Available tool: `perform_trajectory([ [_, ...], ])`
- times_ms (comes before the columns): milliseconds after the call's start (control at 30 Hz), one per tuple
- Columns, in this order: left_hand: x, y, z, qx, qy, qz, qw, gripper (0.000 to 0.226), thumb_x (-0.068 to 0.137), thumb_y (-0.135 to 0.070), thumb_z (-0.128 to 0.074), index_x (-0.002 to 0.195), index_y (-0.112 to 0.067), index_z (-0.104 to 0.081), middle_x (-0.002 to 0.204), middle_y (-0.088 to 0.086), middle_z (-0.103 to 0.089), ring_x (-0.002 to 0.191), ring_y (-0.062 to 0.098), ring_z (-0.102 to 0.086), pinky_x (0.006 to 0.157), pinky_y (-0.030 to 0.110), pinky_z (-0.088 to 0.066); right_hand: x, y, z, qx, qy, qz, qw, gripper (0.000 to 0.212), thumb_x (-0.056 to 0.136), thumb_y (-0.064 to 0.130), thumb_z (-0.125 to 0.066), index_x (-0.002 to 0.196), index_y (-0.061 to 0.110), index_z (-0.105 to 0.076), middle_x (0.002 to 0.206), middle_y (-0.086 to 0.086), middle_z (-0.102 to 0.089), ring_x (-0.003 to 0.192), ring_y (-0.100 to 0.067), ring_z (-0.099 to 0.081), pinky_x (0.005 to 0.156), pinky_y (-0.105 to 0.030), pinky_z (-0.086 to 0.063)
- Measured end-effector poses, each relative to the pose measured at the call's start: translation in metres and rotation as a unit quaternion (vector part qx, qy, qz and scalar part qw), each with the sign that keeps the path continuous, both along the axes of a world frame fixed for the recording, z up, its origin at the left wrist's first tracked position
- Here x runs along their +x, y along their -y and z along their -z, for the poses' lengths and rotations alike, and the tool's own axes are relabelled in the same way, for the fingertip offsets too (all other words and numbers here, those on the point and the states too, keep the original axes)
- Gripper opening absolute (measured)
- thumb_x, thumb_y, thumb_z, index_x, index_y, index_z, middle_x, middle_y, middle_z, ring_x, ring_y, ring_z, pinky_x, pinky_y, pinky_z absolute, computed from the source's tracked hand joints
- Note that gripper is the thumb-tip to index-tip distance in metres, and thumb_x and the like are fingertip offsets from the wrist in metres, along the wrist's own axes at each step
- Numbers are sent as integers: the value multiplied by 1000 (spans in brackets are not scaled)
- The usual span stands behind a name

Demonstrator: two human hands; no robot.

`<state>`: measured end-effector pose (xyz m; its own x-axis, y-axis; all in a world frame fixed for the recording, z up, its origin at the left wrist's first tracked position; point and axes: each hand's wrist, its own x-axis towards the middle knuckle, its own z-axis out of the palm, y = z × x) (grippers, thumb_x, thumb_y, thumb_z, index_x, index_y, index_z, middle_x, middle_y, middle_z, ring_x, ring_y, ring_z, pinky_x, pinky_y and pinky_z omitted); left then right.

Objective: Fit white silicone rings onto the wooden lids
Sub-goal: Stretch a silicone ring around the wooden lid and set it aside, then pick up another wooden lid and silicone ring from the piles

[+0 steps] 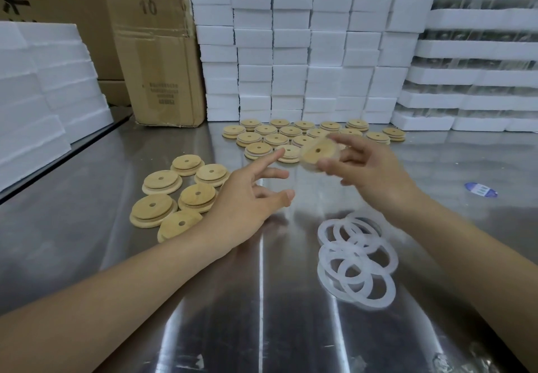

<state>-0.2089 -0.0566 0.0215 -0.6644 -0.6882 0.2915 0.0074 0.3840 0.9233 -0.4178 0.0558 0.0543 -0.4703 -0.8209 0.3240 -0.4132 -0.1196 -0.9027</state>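
My right hand holds a round wooden lid with a centre hole up above the steel table, pinched at its edge between thumb and fingers; the lid is blurred, so a ring on it cannot be made out. My left hand hovers just left of it, fingers spread and holding nothing. Several bare wooden lids lie at the left. Rows of lids sit further back. A loose pile of white silicone rings lies at the front right.
The steel table carries stacks of white foam boxes along the back and right, foam slabs at the left, and a cardboard carton at the back left. A blue sticker lies at the right.
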Motion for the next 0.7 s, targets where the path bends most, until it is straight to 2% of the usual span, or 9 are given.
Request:
perform_trajectory([
  [67,0,0,0,-5,2,-6,1000,56,96,-16,-80,141,-43,-62,121,-15,-72,86,17,-81,76,20,-57,-22,2,3,-25,-22,93,995,53,87,29,-85,137,23,-66,85,-4,-74,80,-13,-68,74,-24,-53],
  [167,0,-1,-1,-13,16,-13,1000,36,98,-18,-77,129,-36,-71,116,-15,-74,85,15,-80,71,28,-57,-54,-1,14,3,-55,194,980,54,88,37,-85,136,23,-67,94,-5,-76,92,-23,-73,81,-38,-54],
  [267,1,-3,-2,-19,46,-21,999,22,99,-26,-76,115,-41,-75,93,-9,-81,86,31,-77,75,46,-59,-70,-1,25,102,-110,212,966,54,89,45,-82,137,23,-67,92,3,-73,88,-15,-69,75,-28,-46],
  [333,2,-4,-2,-26,54,-21,998,16,100,-28,-75,108,-42,-77,83,-5,-81,85,34,-75,77,48,-59,-73,2,30,140,-148,214,955,55,89,52,-79,134,22,-69,91,2,-73,84,-17,-66,77,-33,-50],
  [433,1,-3,-1,-34,39,-30,998,16,99,-23,-76,98,-38,-80,89,-2,-79,73,15,-74,69,36,-56,-72,8,34,190,-222,215,932,64,88,65,-73,128,16,-72,104,-1,-73,96,-22,-66,84,-38,-52],
  [500,1,-3,0,-38,40,-29,998,18,99,-21,-76,94,-37,-81,101,-3,-77,77,11,-76,70,37,-58,-70,10,33,215,-250,217,919,71,86,70,-71,132,15,-71,112,-4,-73,103,-23,-65,83,-37,-50],
  [533,0,-2,0,-40,40,-28,998,19,99,-20,-76,93,-37,-81,107,-4,-75,81,13,-78,71,39,-59,-70,10,32,216,-248,217,919,72,85,70,-71,133,16,-70,108,-2,-74,101,-22,-66,83,-37,-50],
  [633,-1,-2,1,-41,36,-23,998,23,99,-18,-75,91,-38,-81,119,-9,-71,84,14,-79,72,35,-58,-68,8,30,189,-216,209,935,61,87,61,-76,131,21,-65,79,3,-74,81,-15,-69,77,-38,-53],
  [700,-1,-2,1,-43,35,-23,998,25,99,-18,-75,90,-40,-81,119,-10,-70,84,13,-79,72,35,-58,-65,6,28,161,-192,197,948,50,89,50,-80,129,24,-64,76,6,-74,79,-9,-68,71,-31,-48],
])
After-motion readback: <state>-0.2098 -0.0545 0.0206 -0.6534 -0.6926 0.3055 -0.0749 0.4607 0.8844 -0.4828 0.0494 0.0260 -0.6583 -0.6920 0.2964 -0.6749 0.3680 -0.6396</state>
